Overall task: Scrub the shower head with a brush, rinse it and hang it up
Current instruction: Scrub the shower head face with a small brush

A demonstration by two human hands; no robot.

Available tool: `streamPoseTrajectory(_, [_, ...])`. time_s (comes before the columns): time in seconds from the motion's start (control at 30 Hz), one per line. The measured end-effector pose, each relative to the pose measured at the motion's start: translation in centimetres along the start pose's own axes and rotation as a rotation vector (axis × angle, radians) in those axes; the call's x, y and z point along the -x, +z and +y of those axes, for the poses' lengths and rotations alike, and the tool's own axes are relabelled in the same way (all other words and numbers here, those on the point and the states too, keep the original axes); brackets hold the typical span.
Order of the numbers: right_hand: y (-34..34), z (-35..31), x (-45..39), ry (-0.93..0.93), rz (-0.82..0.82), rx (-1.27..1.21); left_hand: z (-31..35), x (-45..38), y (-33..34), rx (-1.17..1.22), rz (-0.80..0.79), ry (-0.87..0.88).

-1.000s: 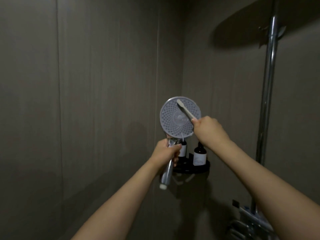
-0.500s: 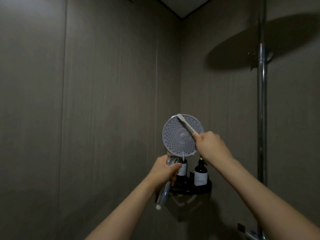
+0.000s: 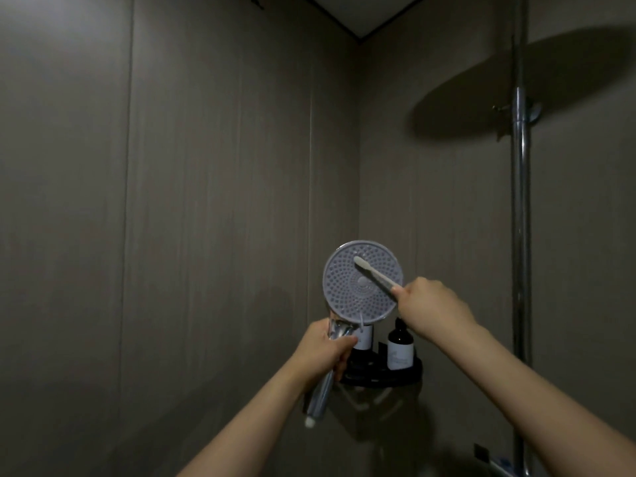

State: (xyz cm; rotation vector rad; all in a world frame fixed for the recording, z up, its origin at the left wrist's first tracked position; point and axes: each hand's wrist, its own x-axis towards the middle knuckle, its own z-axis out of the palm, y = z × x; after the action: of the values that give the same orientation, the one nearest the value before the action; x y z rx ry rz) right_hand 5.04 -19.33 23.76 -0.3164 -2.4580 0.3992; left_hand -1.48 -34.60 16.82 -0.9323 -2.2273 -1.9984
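Observation:
The shower head [image 3: 347, 297] is a round grey disc with many small nozzle holes, facing me, on a chrome handle that points down and left. My left hand [image 3: 325, 352] grips that handle just below the disc. My right hand [image 3: 432, 313] holds a white toothbrush-like brush [image 3: 373, 274] by its handle. The brush slants up to the left, its bristle end lying on the upper part of the disc face. No hose is visible at the handle's lower end.
A black corner shelf [image 3: 409, 375] with two dark labelled bottles [image 3: 399, 349] sits right behind the hands. A chrome riser pipe [image 3: 520, 235] runs up the right wall, with a wall bracket [image 3: 530, 110] near the top and valve fittings at the bottom right. Grey panelled walls meet at the corner.
The view has tilted upward, so the hands sit lower in frame. The brush tip has slid from the disc's upper rim down and inward onto its face.

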Motion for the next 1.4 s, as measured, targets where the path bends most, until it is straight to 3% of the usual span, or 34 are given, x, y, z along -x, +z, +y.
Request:
streamPoseTrajectory(0.13, [-0.4, -1.2, -0.1, -0.02, 0.034, -0.056, 0.1, 0.3, 0.9, 0.023, -0.015, -0.005])
streamPoseTrajectory(0.3, [-0.8, 2.0, 0.3, 0.067, -0.187, -0.056, -0.7, 0.5, -0.2, 0.08, 0.019, -0.012])
streamPoseTrajectory(0.47, [-1.8, 0.9, 1.0, -0.056, -0.024, -0.151, -1.7, 1.0, 0.2, 0.137, -0.009, -0.058])
streamPoseTrajectory(0.6, [1.5, 1.7, 2.6, -0.061, -0.276, -0.017, -1.5, 1.0, 0.4, 0.368, -0.044, -0.175])
streamPoseTrajectory(0.73, [1.3, 2.7, 2.2, -0.013, -0.055, -0.176, -1.3, 0.8, 0.6, 0.463, -0.061, -0.21])
streamPoseTrajectory(0.83, [2.3, 2.7, 2.3, -0.045, -0.205, -0.055, -1.3, 0.8, 0.9, 0.469, -0.08, -0.221])
streamPoseTrajectory(1.0, [1.8, 3.2, 2.4, 0.005, -0.007, -0.038, -1.4, 0.7, 1.2, 0.481, -0.092, -0.232])
streamPoseTrajectory(1.1, [3.7, 2.0, 4.9, -0.128, -0.129, 0.114, -1.3, 0.4, 1.1, 0.514, -0.086, -0.252])
streamPoseTrajectory(1.27, [2.9, 2.1, 4.3, -0.183, -0.265, -0.023, -1.6, 0.0, 0.9, 0.619, -0.069, -0.209])
streamPoseTrajectory(1.4, [3.2, 2.0, 5.4, -0.273, -0.62, 0.128, -1.9, -0.2, 0.1, 0.617, -0.078, -0.175])
